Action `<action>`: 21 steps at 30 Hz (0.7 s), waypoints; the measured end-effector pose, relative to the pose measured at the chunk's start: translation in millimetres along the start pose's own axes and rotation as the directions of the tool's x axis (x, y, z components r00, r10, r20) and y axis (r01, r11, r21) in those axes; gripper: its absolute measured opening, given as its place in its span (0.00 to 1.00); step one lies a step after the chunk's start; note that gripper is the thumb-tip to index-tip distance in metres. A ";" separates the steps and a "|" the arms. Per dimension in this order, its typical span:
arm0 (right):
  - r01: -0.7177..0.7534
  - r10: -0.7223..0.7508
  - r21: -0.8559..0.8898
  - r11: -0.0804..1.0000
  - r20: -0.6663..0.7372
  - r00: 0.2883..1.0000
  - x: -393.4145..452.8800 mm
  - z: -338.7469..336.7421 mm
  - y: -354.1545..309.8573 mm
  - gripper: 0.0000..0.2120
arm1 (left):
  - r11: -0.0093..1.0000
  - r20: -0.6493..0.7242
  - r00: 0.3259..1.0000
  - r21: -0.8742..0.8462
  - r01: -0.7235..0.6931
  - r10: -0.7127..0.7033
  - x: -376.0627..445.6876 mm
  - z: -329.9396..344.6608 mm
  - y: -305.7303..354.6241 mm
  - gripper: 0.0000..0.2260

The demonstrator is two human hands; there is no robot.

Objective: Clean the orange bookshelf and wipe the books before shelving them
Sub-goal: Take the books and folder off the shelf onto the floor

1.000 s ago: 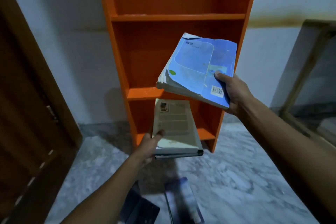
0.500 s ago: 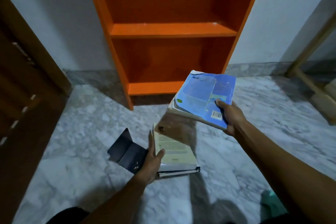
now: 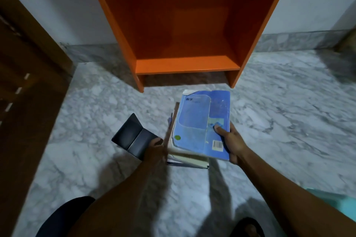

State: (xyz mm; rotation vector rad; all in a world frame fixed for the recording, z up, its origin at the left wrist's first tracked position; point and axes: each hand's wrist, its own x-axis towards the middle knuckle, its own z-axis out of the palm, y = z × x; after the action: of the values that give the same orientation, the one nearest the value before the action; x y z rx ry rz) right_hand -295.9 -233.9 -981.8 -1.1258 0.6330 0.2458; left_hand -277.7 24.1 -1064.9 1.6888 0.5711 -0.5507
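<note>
the tall orange wooden bookshelf (image 3: pixel 185 25) fills the upper middle of the frame, cut off by the top edge so only its two lowest shelves show; both are bare, with pale specks on the upper board. it stands on the grey-white marbled stone floor (image 3: pixel 279 121) against a pale wall.

at centre frame the right hand (image 3: pixel 231 140) grips the lower right corner of a worn light-blue paperback book (image 3: pixel 198 125), thumb on the cover just above the barcode, the other fingers curled out of sight beneath. the cover's upper left corner is torn, showing white. this book lies over a cream-paged book (image 3: pixel 185 158) of which only the lower and left edges peek out; its cover is hidden, and whether it rests on the floor cannot be told.

the left hand (image 3: pixel 155 150), blurred, sits at the left edge of that stack. its fingers cannot be made out, nor whether they hold the lower book. just left of it a dark navy folded booklet (image 3: pixel 133 136) stands partly open on the floor, its near corner hidden behind the hand.

a brown wooden door (image 3: pixel 25 82) runs down the left side of the frame. a dark sandal (image 3: pixel 248 227) is cut off at the bottom edge.
</note>
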 end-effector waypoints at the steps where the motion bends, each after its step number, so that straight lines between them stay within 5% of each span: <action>1: -0.015 0.015 -0.014 1.000 0.025 1.000 0.3 2.4 6.4 0.14 | 0.999 -0.039 0.999 -0.009 0.033 -0.033 7.7 -7.2 -5.2 0.07; 5: -0.083 0.095 -0.106 0.991 0.110 0.989 3.3 11.8 27.8 0.16 | 0.998 -0.141 0.988 -0.035 0.050 -0.055 10.3 -30.9 -1.2 0.14; 8: -0.081 0.095 -0.282 0.956 0.038 0.995 10.0 18.3 43.7 0.15 | 0.998 -0.197 0.980 0.058 -0.009 0.020 0.6 -38.6 11.8 0.07; 12: -0.090 -0.036 -0.715 0.694 -0.159 0.987 22.8 22.1 57.0 0.19 | 0.981 -0.174 0.976 0.163 -0.101 0.130 -21.6 -34.5 43.4 0.09; 16: -0.117 -0.103 -0.931 0.346 -0.162 0.981 17.8 29.5 46.6 0.23 | 0.955 -0.156 0.966 0.247 -0.163 0.205 -32.1 -20.8 62.8 0.06; 21: -0.147 -0.014 -0.935 0.321 -0.160 0.987 27.8 24.1 -5.8 0.30 | 0.901 -0.056 0.957 0.356 -0.249 0.286 -43.8 -11.3 115.4 0.18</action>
State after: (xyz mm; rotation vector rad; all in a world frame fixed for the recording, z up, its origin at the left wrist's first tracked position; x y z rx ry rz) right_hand -262.5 -218.3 -987.0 -2.3210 0.6555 0.6850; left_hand -236.9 12.3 -948.5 2.1024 0.3178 -0.3756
